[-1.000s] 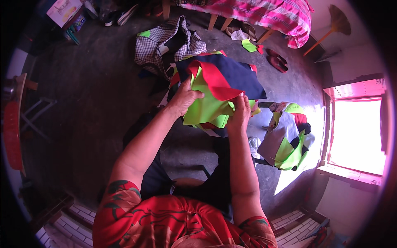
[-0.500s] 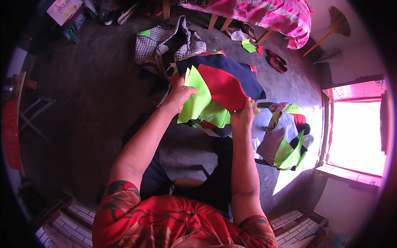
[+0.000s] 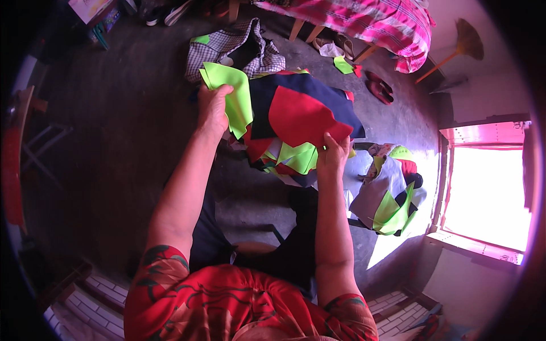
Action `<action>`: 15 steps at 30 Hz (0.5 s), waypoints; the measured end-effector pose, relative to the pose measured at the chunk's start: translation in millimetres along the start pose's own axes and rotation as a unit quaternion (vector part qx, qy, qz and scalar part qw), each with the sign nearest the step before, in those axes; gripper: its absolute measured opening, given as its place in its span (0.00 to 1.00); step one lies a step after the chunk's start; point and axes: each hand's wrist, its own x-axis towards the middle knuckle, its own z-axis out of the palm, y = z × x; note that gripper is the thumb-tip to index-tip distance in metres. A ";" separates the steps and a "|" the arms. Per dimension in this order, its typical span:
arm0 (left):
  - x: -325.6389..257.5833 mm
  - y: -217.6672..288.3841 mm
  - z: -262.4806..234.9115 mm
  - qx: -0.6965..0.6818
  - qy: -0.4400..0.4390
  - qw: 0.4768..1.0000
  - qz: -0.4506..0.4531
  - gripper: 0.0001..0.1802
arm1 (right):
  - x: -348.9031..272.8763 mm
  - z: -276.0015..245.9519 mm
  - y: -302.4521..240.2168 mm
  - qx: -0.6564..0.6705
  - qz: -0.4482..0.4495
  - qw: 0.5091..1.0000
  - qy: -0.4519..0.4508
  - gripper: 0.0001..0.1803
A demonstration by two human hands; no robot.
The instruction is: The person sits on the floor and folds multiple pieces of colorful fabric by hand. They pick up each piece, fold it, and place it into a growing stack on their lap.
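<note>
My left hand grips a bright lime-green piece of cloth and holds it up to the left. My right hand pinches the lower corner of a red cloth piece. That red piece lies on top of a stack of cut cloth pieces, with a dark navy piece behind it and more green, red and white pieces below. The stack hangs in front of me above my lap.
A black-and-white checked cloth lies on the dark floor beyond the stack. A pile of grey, green and red cloth lies at the right in sunlight from a bright window. A bed with a pink plaid cover, sandals and a broom stand farther back.
My left hand has pulled the lime-green piece off the stack and swung it up to the left. This uncovered the red piece, which my right hand still holds.
</note>
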 end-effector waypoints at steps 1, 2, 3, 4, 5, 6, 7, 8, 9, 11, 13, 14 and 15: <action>0.7 1.2 -1.7 -0.011 -0.004 1.000 -0.002 0.27 | 1.0 -1.0 -1.7 -0.016 0.006 1.000 -0.002 0.21; 1.1 2.4 -3.6 -0.021 -0.008 1.000 -0.004 0.27 | -0.5 3.7 -7.3 -0.032 0.014 0.999 -0.005 0.22; 0.9 3.1 -4.3 -0.013 0.004 1.000 -0.001 0.27 | -0.8 6.1 -10.5 -0.048 0.021 0.999 -0.008 0.23; 0.4 3.4 -3.9 -0.004 0.016 1.000 0.002 0.26 | 0.8 5.4 -11.5 -0.058 0.021 0.998 -0.020 0.24; -0.1 3.2 -2.6 0.004 0.027 1.000 0.004 0.26 | 2.6 3.7 -14.3 -0.069 0.020 0.997 -0.032 0.25; -0.4 3.4 -1.9 0.002 0.021 1.000 0.007 0.26 | 3.9 3.0 -16.2 -0.081 0.019 0.996 -0.043 0.27; -0.5 3.7 -1.2 -0.001 0.015 1.000 0.009 0.26 | 5.2 3.2 -17.2 -0.095 -0.006 0.994 -0.051 0.28; -1.6 2.9 -1.4 -0.002 0.010 1.000 0.009 0.26 | 4.5 3.3 -18.7 -0.111 -0.030 0.992 -0.058 0.28; -0.6 2.7 -2.8 -0.004 0.006 1.000 0.006 0.26 | 4.5 3.7 -20.3 -0.127 -0.054 0.988 -0.065 0.29; 0.9 3.0 -5.1 -0.008 -0.004 1.000 0.000 0.26 | 8.0 1.8 -26.6 -0.165 -0.084 0.981 -0.058 0.31; -1.9 2.6 -2.8 -0.003 -0.002 1.000 0.001 0.25 | 11.1 -4.1 -33.8 -0.168 -0.081 0.982 -0.040 0.31; -1.3 2.6 -2.6 0.002 0.002 1.000 -0.001 0.24 | 13.3 -6.8 -36.0 -0.177 -0.063 0.982 -0.030 0.33; -0.4 1.6 -2.8 0.008 0.006 1.000 -0.003 0.24 | 13.3 -9.0 -34.9 -0.199 -0.067 0.978 -0.021 0.33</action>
